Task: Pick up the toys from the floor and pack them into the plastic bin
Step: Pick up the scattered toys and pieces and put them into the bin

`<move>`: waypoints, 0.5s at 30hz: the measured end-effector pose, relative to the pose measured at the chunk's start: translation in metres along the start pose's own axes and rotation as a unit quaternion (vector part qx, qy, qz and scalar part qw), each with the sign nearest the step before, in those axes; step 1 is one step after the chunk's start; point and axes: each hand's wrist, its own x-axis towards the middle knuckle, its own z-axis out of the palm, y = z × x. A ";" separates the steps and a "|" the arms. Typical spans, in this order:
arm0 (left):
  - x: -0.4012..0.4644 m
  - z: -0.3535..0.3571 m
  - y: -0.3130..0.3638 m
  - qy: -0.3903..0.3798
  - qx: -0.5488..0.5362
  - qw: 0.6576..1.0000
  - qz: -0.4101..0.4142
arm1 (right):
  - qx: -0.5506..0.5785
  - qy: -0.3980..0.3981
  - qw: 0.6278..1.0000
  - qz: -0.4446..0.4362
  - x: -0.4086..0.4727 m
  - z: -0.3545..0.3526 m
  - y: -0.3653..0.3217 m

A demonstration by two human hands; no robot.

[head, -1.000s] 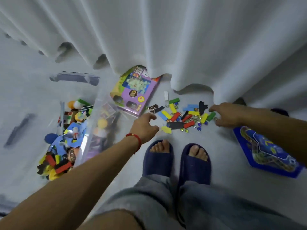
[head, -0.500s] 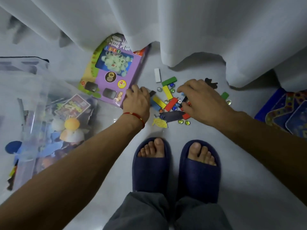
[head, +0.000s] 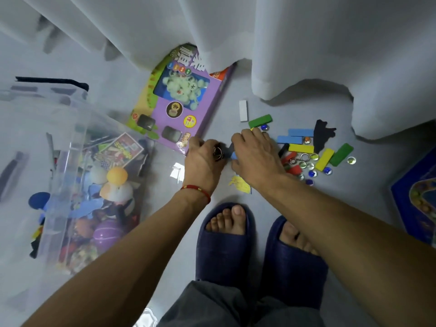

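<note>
Left hand (head: 204, 159) fingers curl around small toys (head: 219, 152); right hand (head: 256, 153) covers blocks (head: 299, 147).

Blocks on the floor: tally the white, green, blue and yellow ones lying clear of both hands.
White blocks: 1
Green blocks: 2
Blue blocks: 2
Yellow blocks: 2
Total: 7

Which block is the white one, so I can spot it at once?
Find the purple game box lying by the curtain. Just off its right edge lies the white block, beyond the green block. It is the only colourless piece, apart from the pile.
</note>
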 end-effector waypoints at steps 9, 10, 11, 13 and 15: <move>0.009 -0.012 0.006 -0.059 0.021 0.997 -0.048 | 0.570 0.065 0.770 0.279 -0.017 -0.043 0.030; 0.012 -0.012 0.008 -0.074 0.034 0.995 -0.053 | 0.634 0.066 0.709 0.302 -0.022 -0.047 0.038; 0.015 -0.011 0.008 -0.089 0.050 0.993 -0.056 | 0.684 0.066 0.660 0.304 -0.028 -0.050 0.046; 0.021 -0.011 0.010 -0.113 0.079 0.989 -0.051 | 0.732 0.062 0.609 0.299 -0.042 -0.052 0.056; 0.024 -0.013 0.014 -0.128 0.086 0.987 -0.043 | 0.667 0.052 0.682 0.297 -0.054 -0.048 0.058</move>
